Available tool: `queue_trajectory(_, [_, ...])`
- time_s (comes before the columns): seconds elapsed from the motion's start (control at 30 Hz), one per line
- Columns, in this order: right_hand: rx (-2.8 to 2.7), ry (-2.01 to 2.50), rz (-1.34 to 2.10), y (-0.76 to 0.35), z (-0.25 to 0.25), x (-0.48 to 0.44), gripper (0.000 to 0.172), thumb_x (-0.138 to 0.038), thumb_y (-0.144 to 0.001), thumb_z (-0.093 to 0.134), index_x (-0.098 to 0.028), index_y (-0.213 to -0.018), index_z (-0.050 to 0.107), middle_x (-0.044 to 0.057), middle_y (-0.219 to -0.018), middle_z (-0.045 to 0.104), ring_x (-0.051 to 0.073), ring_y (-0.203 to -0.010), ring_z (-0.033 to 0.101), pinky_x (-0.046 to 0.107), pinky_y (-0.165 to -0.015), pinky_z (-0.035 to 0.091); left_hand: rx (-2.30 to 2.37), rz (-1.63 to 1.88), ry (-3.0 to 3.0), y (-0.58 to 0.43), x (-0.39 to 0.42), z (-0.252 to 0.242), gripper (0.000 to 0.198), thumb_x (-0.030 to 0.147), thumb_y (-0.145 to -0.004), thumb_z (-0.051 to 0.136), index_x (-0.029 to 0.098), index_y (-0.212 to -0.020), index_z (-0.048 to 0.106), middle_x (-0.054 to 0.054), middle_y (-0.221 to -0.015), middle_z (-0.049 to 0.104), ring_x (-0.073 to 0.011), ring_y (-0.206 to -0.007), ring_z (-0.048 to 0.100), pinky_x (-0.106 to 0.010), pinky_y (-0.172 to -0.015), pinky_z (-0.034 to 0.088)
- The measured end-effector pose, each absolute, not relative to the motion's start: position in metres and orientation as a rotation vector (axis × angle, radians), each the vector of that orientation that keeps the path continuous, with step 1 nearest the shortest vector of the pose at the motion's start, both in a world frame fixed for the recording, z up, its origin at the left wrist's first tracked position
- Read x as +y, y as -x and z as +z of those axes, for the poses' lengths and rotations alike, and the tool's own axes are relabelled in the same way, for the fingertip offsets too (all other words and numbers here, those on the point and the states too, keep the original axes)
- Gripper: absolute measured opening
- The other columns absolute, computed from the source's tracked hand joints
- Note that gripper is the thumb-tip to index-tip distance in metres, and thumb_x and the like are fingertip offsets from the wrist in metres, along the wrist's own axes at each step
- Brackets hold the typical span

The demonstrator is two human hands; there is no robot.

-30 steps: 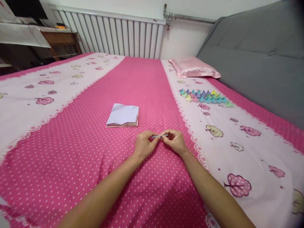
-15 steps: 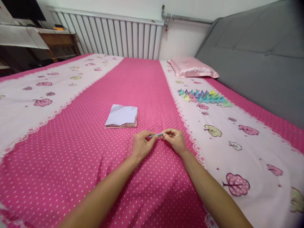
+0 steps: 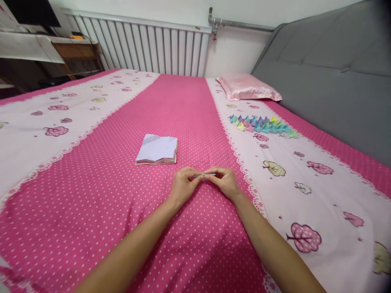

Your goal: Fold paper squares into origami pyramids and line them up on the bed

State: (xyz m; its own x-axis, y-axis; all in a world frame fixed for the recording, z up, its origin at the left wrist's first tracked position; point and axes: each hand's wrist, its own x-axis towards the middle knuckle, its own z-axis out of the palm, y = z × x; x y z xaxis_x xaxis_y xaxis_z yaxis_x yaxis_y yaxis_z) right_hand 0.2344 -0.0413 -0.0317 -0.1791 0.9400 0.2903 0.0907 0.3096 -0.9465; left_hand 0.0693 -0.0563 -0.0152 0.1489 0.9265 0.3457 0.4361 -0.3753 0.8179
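Note:
Over the middle of the bed, my left hand [image 3: 184,182] and my right hand [image 3: 223,180] meet at the fingertips. Between them they pinch a small folded piece of light-blue paper [image 3: 203,175], seen nearly edge-on and mostly covered by thumbs and fingers. Beyond my left hand lies a stack of square paper [image 3: 157,148], with a white sheet on top and coloured edges below. Farther off to the right, several small folded paper pieces [image 3: 265,125] in blue, green, purple, pink and yellow stand in rows on the bedspread.
A pink dotted bedspread [image 3: 100,195] with pale tree-print bands spreads under everything. A pink satin pillow [image 3: 249,87] rests by the grey headboard [image 3: 330,65] on the right. Behind the bed are a white radiator [image 3: 146,44] and, at far left, a desk [image 3: 76,51] with a monitor [image 3: 32,14].
My right fingers have shifted left along the folded paper, so both hands' fingertips now nearly touch at its middle. The stack and the folded pieces stay where they were.

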Motion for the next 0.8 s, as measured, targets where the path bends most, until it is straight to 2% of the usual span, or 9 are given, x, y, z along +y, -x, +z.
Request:
queue_trajectory(0.3, [-1.553,1.041,0.933,-0.2330,-0.0326,-0.0416,0.016,-0.033,-0.068,0.069,-0.018,-0.075,0.069,0.004,-0.072,0.069,0.016,-0.065,0.062,0.028,-0.062,0.050,1.313,1.158,-1.686,-0.0736,-0.0560,-0.0159,0.015,0.021,-0.071,0.058,0.011,-0.075,0.068,-0.006,-0.067,0.066,-0.0137,-0.059,0.059,-0.022,-0.054,0.045])
queue_trajectory(0.5, [-1.599,1.018,0.946,-0.2303,-0.0309,-0.0439,0.017,-0.030,-0.068,0.069,-0.017,-0.078,0.069,0.006,-0.076,0.069,0.017,-0.067,0.063,0.028,-0.061,0.051,1.362,1.212,-1.823,-0.0729,-0.0560,-0.0162,0.012,0.015,-0.067,0.057,0.012,-0.070,0.068,-0.004,-0.065,0.066,-0.0121,-0.058,0.058,-0.022,-0.057,0.046])
queue_trajectory(0.8, [-1.709,1.008,0.771,-0.2296,-0.0235,-0.0478,0.010,-0.026,-0.071,0.066,-0.017,-0.069,0.067,0.004,-0.068,0.066,0.015,-0.062,0.060,0.025,-0.057,0.047,1.408,1.141,-1.716,-0.0739,-0.0586,-0.0097,0.014,0.020,-0.065,0.059,0.012,-0.068,0.069,-0.004,-0.062,0.066,-0.0123,-0.054,0.057,-0.021,-0.051,0.043])
